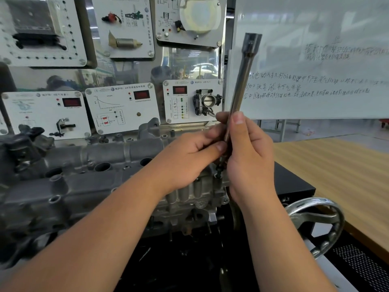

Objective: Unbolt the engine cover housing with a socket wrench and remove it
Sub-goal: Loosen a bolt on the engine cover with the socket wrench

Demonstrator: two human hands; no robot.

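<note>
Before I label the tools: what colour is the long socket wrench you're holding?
Plain silver-grey metal socket wrench, clearest in the head view.

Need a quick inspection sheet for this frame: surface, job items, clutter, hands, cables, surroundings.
Surface: black stand top under the engine; wooden table to the right.
Job's things: grey engine cover housing in place on the engine; long tubular socket wrench nearly upright, lower end over a dark bolt at the housing's right end.
Clutter: nothing seen.
Hands: left hand pinches the wrench's lower shaft; right hand grips it, fingers curled round.
Cables: short wires at the throttle body on the panel.
Surroundings: sensor display boards behind; whiteboard with handwriting; chrome handwheel lower right.
</note>
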